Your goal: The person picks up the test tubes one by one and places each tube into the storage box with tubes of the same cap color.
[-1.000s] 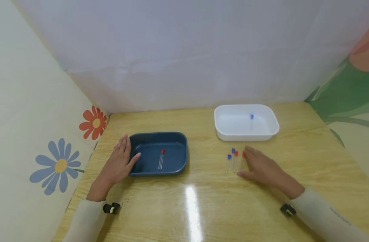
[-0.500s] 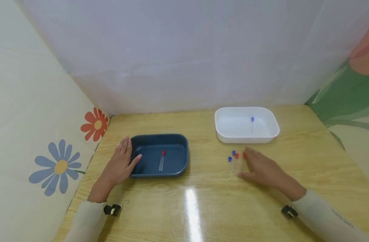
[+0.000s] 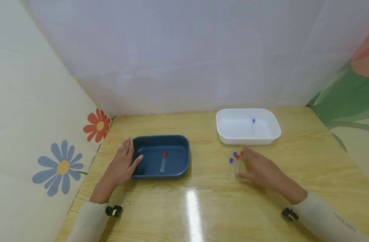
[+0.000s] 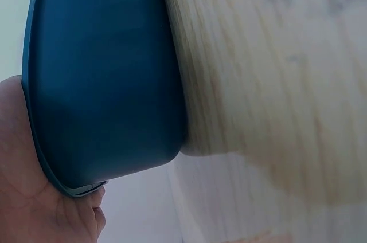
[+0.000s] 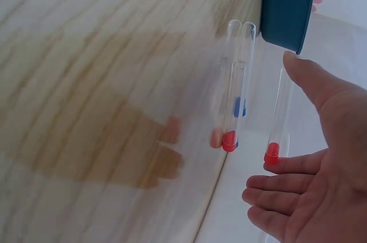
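With right hand, pinching slim, clear, red-capped tube lengthwise beside three other tubes on wood-grain desk; apparently picking up. With straight-fingered left hand, touching dark-blue rectangular tray. Next, probably lift clear.

you were at a wood-grain desk in a small decorated booth, walled on three sides. a pale sheet, lightly creased, closed off the back. the left wall bore a blue daisy and a red daisy; the right wall showed a pink bloom over green leaves. clear capped tubes lent your desk a lab-like touch, but whether the booth stood in a home or a workplace, you could not tell.
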Demonstrator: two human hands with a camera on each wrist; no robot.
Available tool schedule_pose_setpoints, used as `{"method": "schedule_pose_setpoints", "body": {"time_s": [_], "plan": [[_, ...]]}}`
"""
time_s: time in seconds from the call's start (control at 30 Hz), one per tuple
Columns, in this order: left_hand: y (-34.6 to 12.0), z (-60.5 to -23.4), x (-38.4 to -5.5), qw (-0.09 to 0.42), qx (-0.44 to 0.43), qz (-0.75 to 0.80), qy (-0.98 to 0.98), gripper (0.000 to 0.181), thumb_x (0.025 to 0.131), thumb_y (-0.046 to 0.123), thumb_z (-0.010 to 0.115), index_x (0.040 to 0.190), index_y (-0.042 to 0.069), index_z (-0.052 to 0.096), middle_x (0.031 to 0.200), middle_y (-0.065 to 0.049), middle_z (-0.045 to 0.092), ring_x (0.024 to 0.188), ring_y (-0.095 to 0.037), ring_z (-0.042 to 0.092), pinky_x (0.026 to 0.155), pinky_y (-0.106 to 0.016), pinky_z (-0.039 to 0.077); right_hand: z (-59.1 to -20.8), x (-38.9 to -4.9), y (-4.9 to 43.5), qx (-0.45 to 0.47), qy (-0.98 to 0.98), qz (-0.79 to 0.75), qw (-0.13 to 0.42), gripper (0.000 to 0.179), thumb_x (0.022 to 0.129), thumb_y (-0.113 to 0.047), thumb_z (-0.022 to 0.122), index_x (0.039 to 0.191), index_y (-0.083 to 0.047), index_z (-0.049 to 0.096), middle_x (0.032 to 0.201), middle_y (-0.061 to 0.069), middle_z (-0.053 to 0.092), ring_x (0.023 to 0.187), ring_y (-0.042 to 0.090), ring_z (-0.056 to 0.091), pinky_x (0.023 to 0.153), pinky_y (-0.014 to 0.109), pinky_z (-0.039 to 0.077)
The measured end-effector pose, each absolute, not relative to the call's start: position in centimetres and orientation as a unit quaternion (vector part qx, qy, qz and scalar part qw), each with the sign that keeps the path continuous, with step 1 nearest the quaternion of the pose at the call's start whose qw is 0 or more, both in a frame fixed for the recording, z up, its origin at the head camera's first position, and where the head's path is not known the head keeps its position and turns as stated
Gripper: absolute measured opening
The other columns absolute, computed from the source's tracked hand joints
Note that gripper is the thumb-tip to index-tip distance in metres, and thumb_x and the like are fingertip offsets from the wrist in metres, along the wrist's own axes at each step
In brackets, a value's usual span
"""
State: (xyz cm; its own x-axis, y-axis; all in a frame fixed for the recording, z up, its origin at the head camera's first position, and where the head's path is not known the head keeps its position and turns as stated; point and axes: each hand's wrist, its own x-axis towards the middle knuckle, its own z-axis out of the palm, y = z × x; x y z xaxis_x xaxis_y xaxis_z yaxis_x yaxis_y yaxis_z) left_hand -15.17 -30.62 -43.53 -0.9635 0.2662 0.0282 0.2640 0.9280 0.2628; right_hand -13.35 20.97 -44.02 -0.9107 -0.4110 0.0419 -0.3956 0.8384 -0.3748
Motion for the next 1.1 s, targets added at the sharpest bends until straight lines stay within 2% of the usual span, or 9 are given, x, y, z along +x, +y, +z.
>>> {"method": "schedule_pose_setpoints", "body": {"time_s": [0.2, 0.3, 0.43, 0.6, 0.77, 1.1], "plan": [[-30.5, -43.3, -15.2, 0.001, 0.136, 0.128, 0.982, 0.084, 0.109, 0.048, 0.037, 0.158, -0.010, 0.003, 0.166, -0.028, 0.000, 0.154, -0.043, -0.003, 0.124, -0.055, 0.001, -43.8, -13.5, 20.4, -0.234, 0.950, -0.207, -0.012, 0.085, 0.082, -0.050, 0.082, 0.138, 0.006, 0.051, 0.136, 0.025, 0.057, 0.123, 0.041, 0.057, 0.104, 0.056, 0.047], [-30.4, -43.2, -15.1, -0.003, 0.137, 0.129, 0.982, 0.083, 0.109, 0.047, 0.039, 0.157, -0.011, 0.005, 0.166, -0.029, 0.002, 0.154, -0.044, -0.001, 0.124, -0.056, 0.003, -43.7, -13.6, 20.1, -0.241, 0.946, -0.214, -0.020, 0.080, 0.082, -0.048, 0.083, 0.134, 0.005, 0.054, 0.134, 0.023, 0.059, 0.121, 0.040, 0.058, 0.104, 0.055, 0.047], [-30.4, -43.2, -15.1, -0.006, 0.138, 0.129, 0.982, 0.083, 0.109, 0.047, 0.040, 0.157, -0.011, 0.005, 0.166, -0.029, 0.002, 0.154, -0.044, 0.000, 0.124, -0.056, 0.003, -43.5, -13.5, 19.7, -0.238, 0.946, -0.221, -0.023, 0.086, 0.082, -0.050, 0.082, 0.139, 0.007, 0.051, 0.139, 0.025, 0.055, 0.127, 0.043, 0.053, 0.107, 0.058, 0.043], [-30.5, -43.5, -15.2, -0.007, 0.141, 0.127, 0.982, 0.083, 0.109, 0.048, 0.036, 0.158, -0.010, 0.003, 0.167, -0.027, -0.002, 0.154, -0.043, -0.002, 0.124, -0.055, 0.001, -43.4, -13.5, 19.3, -0.227, 0.948, -0.223, -0.014, 0.096, 0.084, -0.058, 0.076, 0.149, 0.003, 0.042, 0.148, 0.024, 0.048, 0.135, 0.041, 0.047, 0.108, 0.058, 0.042], [-30.6, -43.6, -15.4, -0.001, 0.145, 0.126, 0.981, 0.080, 0.110, 0.047, 0.032, 0.158, -0.009, 0.000, 0.167, -0.024, -0.007, 0.154, -0.041, -0.006, 0.124, -0.054, -0.001, -43.2, -13.5, 18.9, -0.229, 0.946, -0.230, -0.016, 0.097, 0.085, -0.059, 0.075, 0.150, 0.003, 0.041, 0.148, 0.024, 0.049, 0.134, 0.040, 0.048, 0.106, 0.057, 0.044], [-30.6, -43.7, -15.4, -0.009, 0.145, 0.121, 0.982, 0.079, 0.111, 0.045, 0.033, 0.158, -0.010, 0.003, 0.167, -0.026, -0.003, 0.154, -0.042, -0.003, 0.124, -0.054, 0.000, -43.0, -13.7, 17.8, -0.234, 0.938, -0.255, -0.025, 0.099, 0.081, -0.054, 0.082, 0.153, -0.001, 0.040, 0.146, 0.020, 0.051, 0.130, 0.036, 0.052, 0.106, 0.055, 0.045]]}}
